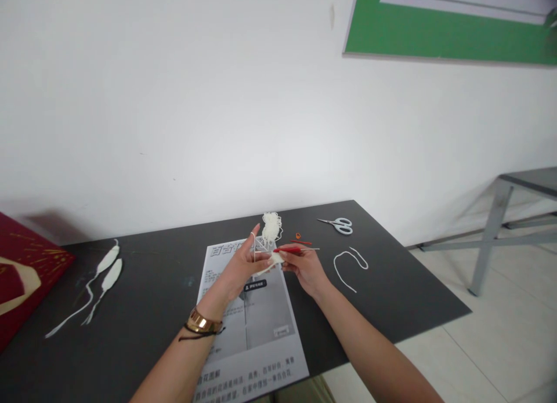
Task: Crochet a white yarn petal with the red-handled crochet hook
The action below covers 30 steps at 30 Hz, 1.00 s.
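Note:
My left hand (244, 265) pinches a small white crochet piece (275, 258) between thumb and fingers. White yarn runs over its raised index finger and back to a loose bundle of white yarn (272, 226). In my right hand (303, 267) is a crochet hook with a red handle (289, 249); its metal tip points left, at the crochet piece. The fingers of the right hand also touch the piece's right edge. Both hands are above a printed pattern sheet (265, 356) with a picture and Chinese text. Whether the hook's tip sits inside a loop is too small to tell.
Grey-handled scissors (342, 225) lie at the back right, near a cut length of white yarn (337, 269). An orange stitch marker (298, 236) and a thin red tool (300, 242) lie behind my right hand. Two white crocheted petals (112, 275) and a red box (26, 269) are at left.

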Each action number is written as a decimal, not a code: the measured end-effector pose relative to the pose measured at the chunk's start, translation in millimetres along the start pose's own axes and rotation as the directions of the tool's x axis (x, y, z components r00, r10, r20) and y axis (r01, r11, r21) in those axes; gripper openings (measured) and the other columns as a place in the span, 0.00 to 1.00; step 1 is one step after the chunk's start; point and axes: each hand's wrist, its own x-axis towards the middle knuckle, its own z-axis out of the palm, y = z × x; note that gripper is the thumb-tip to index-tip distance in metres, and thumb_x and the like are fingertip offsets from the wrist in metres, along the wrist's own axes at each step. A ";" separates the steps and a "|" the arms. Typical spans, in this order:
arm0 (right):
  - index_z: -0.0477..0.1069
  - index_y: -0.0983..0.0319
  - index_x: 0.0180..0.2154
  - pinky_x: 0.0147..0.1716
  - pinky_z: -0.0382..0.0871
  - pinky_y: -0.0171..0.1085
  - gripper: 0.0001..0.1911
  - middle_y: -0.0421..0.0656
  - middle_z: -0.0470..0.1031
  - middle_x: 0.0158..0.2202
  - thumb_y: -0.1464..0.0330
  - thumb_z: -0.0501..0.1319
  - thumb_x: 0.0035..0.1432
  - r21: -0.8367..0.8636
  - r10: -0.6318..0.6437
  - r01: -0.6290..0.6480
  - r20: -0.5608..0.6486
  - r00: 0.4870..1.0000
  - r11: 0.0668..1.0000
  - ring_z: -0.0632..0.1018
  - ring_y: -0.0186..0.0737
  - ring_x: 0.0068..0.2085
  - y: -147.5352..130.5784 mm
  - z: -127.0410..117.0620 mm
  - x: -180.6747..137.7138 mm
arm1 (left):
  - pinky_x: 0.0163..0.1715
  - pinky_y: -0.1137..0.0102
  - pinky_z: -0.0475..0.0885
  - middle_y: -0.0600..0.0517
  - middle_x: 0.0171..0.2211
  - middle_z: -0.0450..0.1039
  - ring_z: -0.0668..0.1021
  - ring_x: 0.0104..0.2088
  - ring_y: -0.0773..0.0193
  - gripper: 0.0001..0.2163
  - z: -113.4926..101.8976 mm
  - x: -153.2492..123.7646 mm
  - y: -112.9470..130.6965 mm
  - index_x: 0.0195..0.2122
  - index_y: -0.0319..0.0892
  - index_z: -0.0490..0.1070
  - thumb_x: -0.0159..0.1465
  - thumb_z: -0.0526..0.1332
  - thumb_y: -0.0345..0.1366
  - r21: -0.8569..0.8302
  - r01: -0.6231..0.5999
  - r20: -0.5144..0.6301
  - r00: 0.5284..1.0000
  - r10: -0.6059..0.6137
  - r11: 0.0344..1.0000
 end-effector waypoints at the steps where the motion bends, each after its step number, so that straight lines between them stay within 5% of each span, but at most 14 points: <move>1: 0.74 0.66 0.36 0.27 0.74 0.33 0.07 0.39 0.78 0.31 0.69 0.66 0.56 0.003 -0.016 0.016 -0.011 1.000 1.000 0.76 0.30 0.25 -0.2 2.1 -0.7 | 0.32 0.71 0.67 0.55 0.27 0.75 0.75 0.28 0.67 0.49 1.2 0.1 -0.7 0.68 0.51 0.38 0.53 0.70 0.31 -0.004 -0.016 -0.011 1.000 0.016 1.000; 6: 0.78 0.62 0.32 0.23 0.74 0.33 0.10 0.39 0.80 0.28 0.66 0.72 0.45 -0.025 -0.087 0.086 -0.041 0.995 0.996 0.74 0.30 0.21 -0.6 10.5 -4.1 | 0.25 0.74 0.64 0.61 0.19 0.69 0.71 0.21 0.70 0.50 -2.5 -0.9 2.7 0.68 0.48 0.39 0.51 0.71 0.30 -0.003 -0.037 -0.028 0.999 0.037 0.999; 16: 0.79 0.60 0.33 0.31 0.74 0.36 0.07 0.42 0.80 0.31 0.65 0.68 0.51 -0.256 -0.344 0.339 0.026 0.939 0.905 0.78 0.39 0.32 -3.6 15.3 -12.0 | 0.26 0.74 0.63 0.60 0.19 0.72 0.73 0.22 0.69 0.50 0.1 -5.0 0.8 0.68 0.48 0.37 0.51 0.69 0.26 -0.016 -0.069 -0.105 0.992 0.067 0.997; 26: 0.81 0.54 0.36 0.39 0.70 0.41 0.08 0.45 0.79 0.34 0.70 0.65 0.54 -0.471 -0.606 0.584 0.124 0.786 0.661 0.76 0.41 0.36 -6.5 12.9 -22.6 | 0.28 0.74 0.65 0.60 0.19 0.72 0.73 0.22 0.70 0.50 5.4 -8.7 -0.7 0.68 0.50 0.40 0.50 0.69 0.24 -0.109 -0.027 -0.160 0.987 0.010 0.994; 30: 0.81 0.51 0.37 0.40 0.69 0.43 0.11 0.44 0.80 0.34 0.71 0.66 0.53 -0.464 -0.614 0.616 0.177 0.769 0.637 0.74 0.41 0.35 -2.3 11.8 -27.8 | 0.27 0.74 0.66 0.58 0.23 0.71 0.73 0.24 0.70 0.45 3.0 -10.6 -0.1 0.68 0.47 0.44 0.52 0.67 0.24 -0.226 0.059 -0.115 0.990 -0.086 0.972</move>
